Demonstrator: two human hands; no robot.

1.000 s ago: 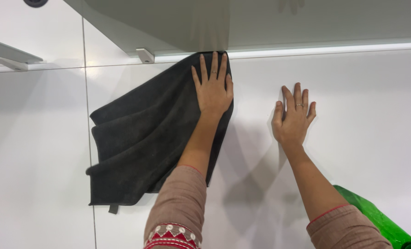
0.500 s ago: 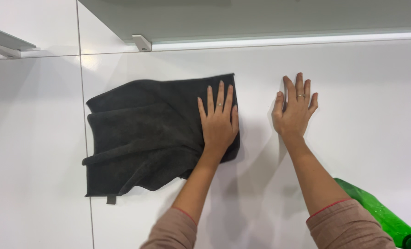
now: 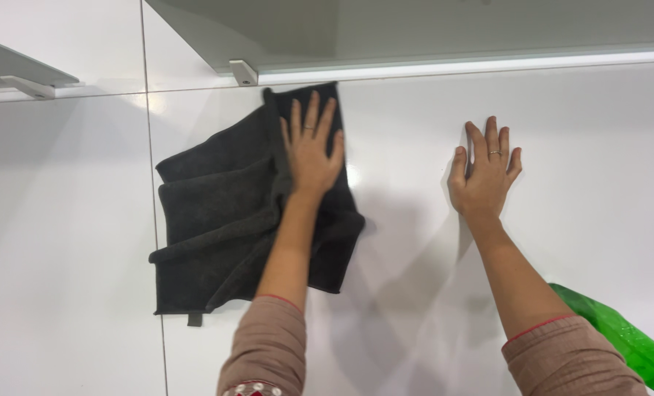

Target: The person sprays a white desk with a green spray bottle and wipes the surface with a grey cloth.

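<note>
Grey cloth (image 3: 228, 220) under left hand (image 3: 311, 150)

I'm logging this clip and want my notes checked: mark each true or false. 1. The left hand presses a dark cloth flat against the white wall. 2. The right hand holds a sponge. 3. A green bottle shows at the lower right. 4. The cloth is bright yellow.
1. The left hand presses the dark grey cloth against the white wall: true.
2. False: the right hand lies flat and bare on the wall, holding nothing.
3. The green bottle is at the lower right: true.
4. False: the cloth is dark grey.
</note>
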